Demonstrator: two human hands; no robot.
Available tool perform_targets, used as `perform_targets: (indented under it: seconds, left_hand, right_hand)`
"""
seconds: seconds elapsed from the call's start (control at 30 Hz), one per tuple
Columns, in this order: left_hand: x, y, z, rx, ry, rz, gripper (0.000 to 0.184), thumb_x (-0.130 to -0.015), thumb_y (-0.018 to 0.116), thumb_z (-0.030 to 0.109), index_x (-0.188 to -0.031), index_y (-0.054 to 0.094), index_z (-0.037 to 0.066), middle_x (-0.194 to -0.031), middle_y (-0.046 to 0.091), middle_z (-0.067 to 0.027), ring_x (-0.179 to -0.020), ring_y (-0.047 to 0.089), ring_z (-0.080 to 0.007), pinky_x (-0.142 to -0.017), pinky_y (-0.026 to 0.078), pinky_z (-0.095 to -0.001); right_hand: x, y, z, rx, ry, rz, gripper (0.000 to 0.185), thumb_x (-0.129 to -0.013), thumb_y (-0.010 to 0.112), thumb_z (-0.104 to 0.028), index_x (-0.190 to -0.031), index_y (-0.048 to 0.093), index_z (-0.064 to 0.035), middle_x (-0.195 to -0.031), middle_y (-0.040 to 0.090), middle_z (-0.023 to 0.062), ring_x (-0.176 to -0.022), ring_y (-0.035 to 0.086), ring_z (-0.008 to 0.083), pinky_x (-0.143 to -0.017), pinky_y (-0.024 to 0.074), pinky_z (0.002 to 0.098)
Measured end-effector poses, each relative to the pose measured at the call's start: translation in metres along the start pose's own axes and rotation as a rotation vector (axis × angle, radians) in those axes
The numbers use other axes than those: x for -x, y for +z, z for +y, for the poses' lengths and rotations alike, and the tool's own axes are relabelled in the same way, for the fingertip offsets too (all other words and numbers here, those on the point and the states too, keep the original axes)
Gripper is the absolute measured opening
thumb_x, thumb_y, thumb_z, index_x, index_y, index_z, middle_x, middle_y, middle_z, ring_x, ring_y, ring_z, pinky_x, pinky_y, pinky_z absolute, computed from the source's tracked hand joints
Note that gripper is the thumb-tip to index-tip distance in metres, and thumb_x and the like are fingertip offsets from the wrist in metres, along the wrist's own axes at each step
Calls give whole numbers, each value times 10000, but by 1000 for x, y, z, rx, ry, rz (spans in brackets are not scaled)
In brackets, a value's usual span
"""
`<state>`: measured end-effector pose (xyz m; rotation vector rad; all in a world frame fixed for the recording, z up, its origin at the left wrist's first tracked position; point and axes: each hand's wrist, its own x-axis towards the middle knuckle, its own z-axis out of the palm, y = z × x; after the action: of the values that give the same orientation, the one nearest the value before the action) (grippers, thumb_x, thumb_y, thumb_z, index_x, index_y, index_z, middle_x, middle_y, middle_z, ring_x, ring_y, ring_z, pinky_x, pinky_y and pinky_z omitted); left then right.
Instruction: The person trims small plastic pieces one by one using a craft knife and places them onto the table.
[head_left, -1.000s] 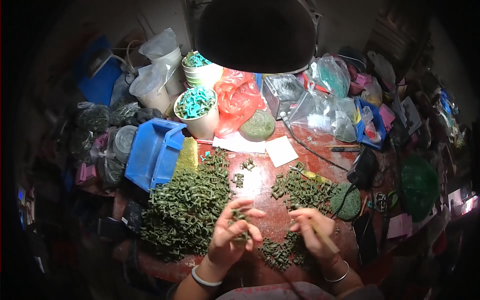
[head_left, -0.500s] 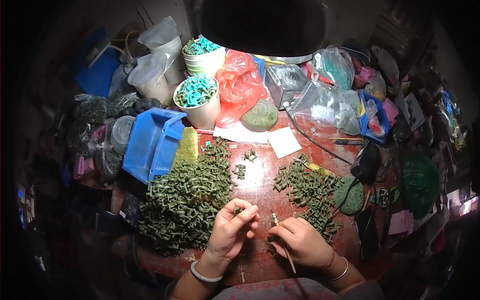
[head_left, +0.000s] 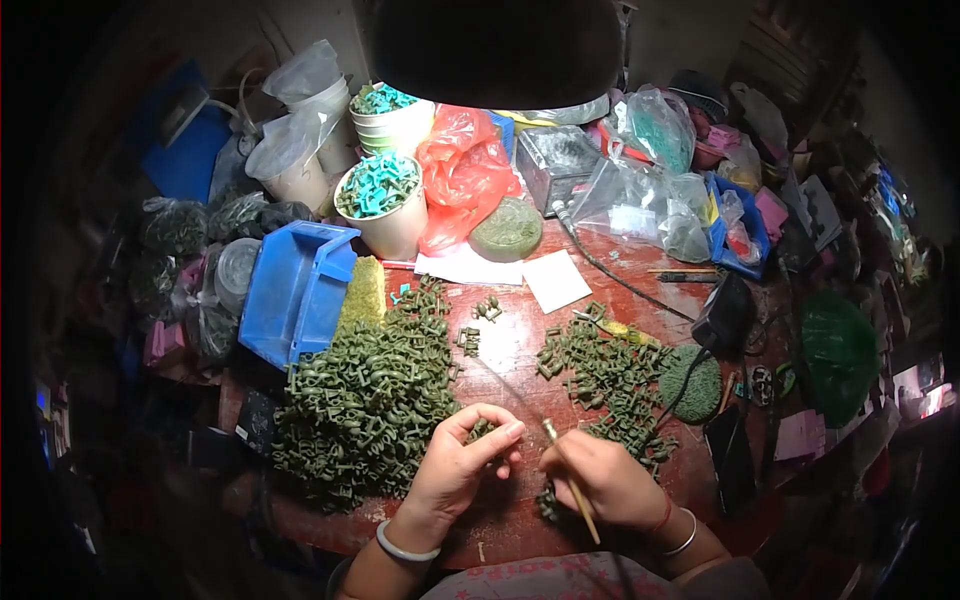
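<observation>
My left hand [head_left: 462,462] is closed in a pinch, thumb against the bent forefinger. A small dark green piece [head_left: 481,431] shows between its fingers, mostly covered. Beside it my right hand [head_left: 605,478] is wrapped round a slim tool [head_left: 582,508] with a wooden handle and a brass-coloured collar. Its long thin shaft slants up and left, blurred, past the left fingertips. Left of my hands lies a large heap of small green pieces [head_left: 365,400]. A smaller pile of green pieces [head_left: 605,375] lies to the right, with a few more near the right hand's underside.
Beyond the large heap stand a blue bin [head_left: 300,290] and a tub [head_left: 385,215] of turquoise and green pieces. A white card [head_left: 557,280], a round green block [head_left: 507,230] and a red plastic bag [head_left: 462,175] are further back. A green round pad [head_left: 692,385] lies at right.
The tool's long thin shaft now shows slanting up and left, where only its collar end was visible before. My right hand has tilted slightly; the whole view has shifted a little.
</observation>
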<state>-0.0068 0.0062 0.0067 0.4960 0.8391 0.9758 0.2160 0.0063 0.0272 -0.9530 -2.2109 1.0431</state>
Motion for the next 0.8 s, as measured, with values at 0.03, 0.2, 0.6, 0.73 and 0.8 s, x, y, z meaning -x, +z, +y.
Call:
perform_targets:
  seconds: [0.03,0.2,0.6,0.73,0.8]
  left_hand:
    - [0,2,0,-3,-3,-4,93,-945,712,95,-1015,669,50,-913,672,-20,-774,642,-85,-589,502,-218]
    - [-1,10,1,-359,20,-46,188,-936,711,73,-1115,708,16,-1025,710,-30,-894,651,-82,-736,537,-232]
    - [-1,15,-15,-789,421,-155,180,-855,781,44,-1014,703,9,-989,702,-53,-907,655,-118,-809,519,-265]
    - [-2,14,-16,-930,501,-120,154,-839,775,41,-967,697,4,-945,700,-61,-885,660,-132,-808,518,-279]
    - [-2,12,-18,-910,499,-110,154,-826,771,40,-955,694,4,-913,696,-67,-871,661,-143,-804,515,-283]
  right_hand:
    - [-2,-1,1,-65,30,71,246,-787,676,41,-1021,625,-16,-876,592,125,-765,634,274,-688,514,349]
    - [3,0,9,-433,257,334,180,-877,645,26,-1051,630,-17,-936,619,17,-788,588,50,-695,479,216]
    - [-3,8,-1,74,-110,617,363,-750,664,130,-1075,619,-24,-940,603,138,-780,635,255,-678,526,333]
    - [-3,4,-5,65,-46,547,380,-740,667,136,-1082,616,-21,-938,600,140,-787,634,270,-678,527,340]
    - [-3,7,-3,64,-35,541,383,-737,670,137,-1083,615,-18,-937,599,139,-790,633,276,-679,528,343]
